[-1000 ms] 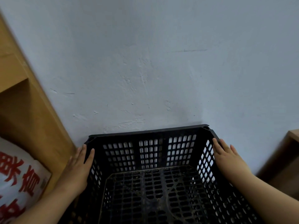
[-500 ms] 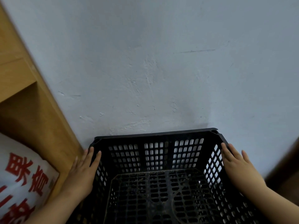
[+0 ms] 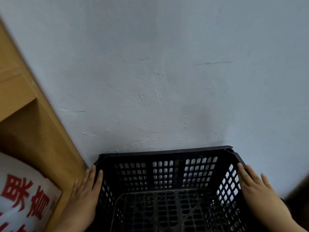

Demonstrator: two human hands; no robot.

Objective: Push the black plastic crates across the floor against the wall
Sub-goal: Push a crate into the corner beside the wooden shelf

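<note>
A black plastic crate (image 3: 164, 152) with slotted walls fills the bottom middle of the view, its far rim right up against the pale blue wall (image 3: 167, 72). It is empty inside. My left hand (image 3: 83, 196) lies flat on the crate's left rim and outer side, fingers stretched toward the wall. My right hand (image 3: 255, 190) rests the same way on the right rim. Both palms press on the crate without curling around it. The crate's near part is cut off by the frame.
A wooden shelf unit (image 3: 33, 131) stands close on the left of the crate, its side panel touching the wall. A white sack with red characters (image 3: 25, 195) sits in its lower compartment. A dark brown edge (image 3: 301, 190) shows at far right.
The crate and both hands sit lower and further right in the view than before. The hands keep their places on the two rims.
</note>
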